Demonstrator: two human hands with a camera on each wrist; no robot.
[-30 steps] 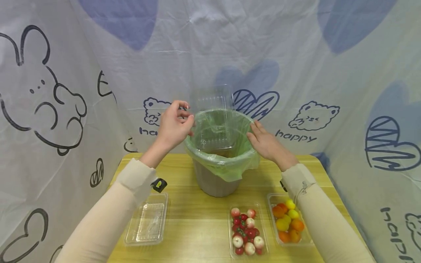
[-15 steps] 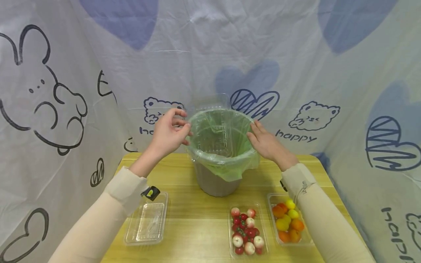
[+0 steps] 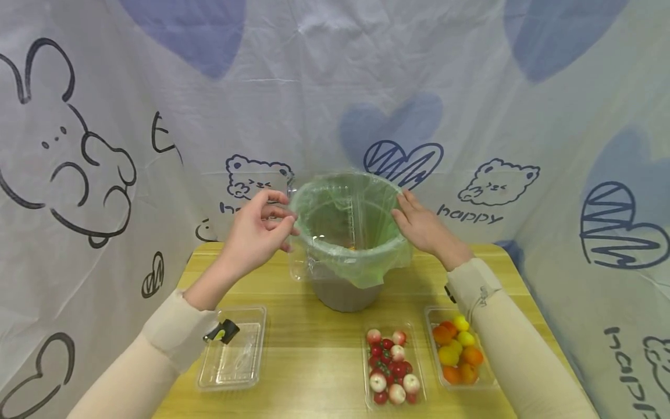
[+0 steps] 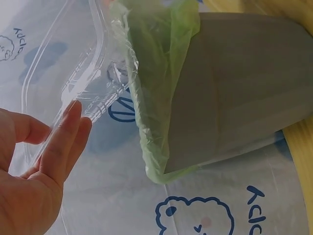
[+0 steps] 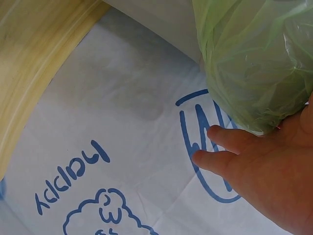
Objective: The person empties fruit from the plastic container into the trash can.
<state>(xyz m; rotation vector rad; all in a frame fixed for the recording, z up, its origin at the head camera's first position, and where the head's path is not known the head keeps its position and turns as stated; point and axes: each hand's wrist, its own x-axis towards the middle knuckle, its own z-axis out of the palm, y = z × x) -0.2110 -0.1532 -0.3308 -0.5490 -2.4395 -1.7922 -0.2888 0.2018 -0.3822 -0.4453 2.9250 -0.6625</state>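
Observation:
My left hand (image 3: 264, 227) pinches a clear plastic clamshell box (image 4: 80, 83) by its edge, thumb on one side and fingers on the other. The box hangs tilted over the left side of a grey trash bin (image 3: 345, 294), overlapping the opening in the head view. A green bag (image 3: 361, 270) lines the bin and folds over its rim. On the right side of that rim rests my right hand (image 3: 424, 227); the right wrist view shows two fingers (image 5: 227, 159) straight beside the bag. A small orange patch shows inside the bin.
On the wooden table (image 3: 309, 361), an open clear tray (image 3: 232, 355) stands at the left. At the right are one tray (image 3: 394, 364) of red and pale fruits and another (image 3: 460, 355) of yellow and orange fruits. Patterned white curtains surround the table.
My left hand has moved left and down with the clear box, which has tipped toward the bin's near left rim. My right hand has stayed at the rim.

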